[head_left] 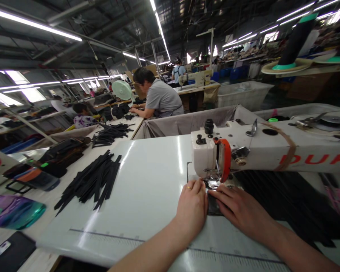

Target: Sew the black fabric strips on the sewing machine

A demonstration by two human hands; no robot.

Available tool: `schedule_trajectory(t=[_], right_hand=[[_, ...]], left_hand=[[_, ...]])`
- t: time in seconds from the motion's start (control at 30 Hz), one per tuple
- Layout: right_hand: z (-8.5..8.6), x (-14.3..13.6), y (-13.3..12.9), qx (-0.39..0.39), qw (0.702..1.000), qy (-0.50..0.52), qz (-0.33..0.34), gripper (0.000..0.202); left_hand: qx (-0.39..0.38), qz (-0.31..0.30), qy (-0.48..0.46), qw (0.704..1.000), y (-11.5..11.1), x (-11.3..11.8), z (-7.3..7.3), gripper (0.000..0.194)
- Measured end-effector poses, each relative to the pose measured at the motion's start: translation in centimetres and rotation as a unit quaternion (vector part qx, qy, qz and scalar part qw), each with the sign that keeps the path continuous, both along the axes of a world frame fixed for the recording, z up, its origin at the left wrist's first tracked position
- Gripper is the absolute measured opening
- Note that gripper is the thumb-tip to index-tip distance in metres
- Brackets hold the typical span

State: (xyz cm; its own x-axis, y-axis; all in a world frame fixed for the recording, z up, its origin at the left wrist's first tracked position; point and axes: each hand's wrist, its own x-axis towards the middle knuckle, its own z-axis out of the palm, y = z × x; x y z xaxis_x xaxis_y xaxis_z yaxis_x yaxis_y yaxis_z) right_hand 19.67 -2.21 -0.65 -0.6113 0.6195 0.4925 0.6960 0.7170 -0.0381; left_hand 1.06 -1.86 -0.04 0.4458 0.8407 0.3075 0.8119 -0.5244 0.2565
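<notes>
Both hands rest close together on the bed of a white sewing machine [260, 147], just in front of its needle area. My left hand [192, 206] has its fingers pressed together at the left of the presser foot [212, 184]; what lies under the fingertips is hidden. My right hand [239, 207] lies with its fingers toward the foot, on the edge of a small dark piece [214, 209]. Many black fabric strips [289, 200] lie under the machine arm, beyond my right hand. A pile of black strips [93, 181] is on the left of the table.
A ruler scale [215, 254] runs along the table's front. At the left are a purple and teal bottle [17, 211], a clear container [38, 177] and a phone [11, 251]. Pink-handled scissors [336, 194] lie at the right. Ahead, a person [164, 96] works beside a green fan [121, 90].
</notes>
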Motion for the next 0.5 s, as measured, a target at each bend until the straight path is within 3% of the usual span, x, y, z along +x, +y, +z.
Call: schedule_trajectory(t=[0.5], right_hand=[[0.14,-0.12,0.13,-0.022,1.0,0.004,0.001,0.031]], left_hand=[[-0.01,0.011,0.005,1.0,-0.08,0.03,-0.03,0.026]])
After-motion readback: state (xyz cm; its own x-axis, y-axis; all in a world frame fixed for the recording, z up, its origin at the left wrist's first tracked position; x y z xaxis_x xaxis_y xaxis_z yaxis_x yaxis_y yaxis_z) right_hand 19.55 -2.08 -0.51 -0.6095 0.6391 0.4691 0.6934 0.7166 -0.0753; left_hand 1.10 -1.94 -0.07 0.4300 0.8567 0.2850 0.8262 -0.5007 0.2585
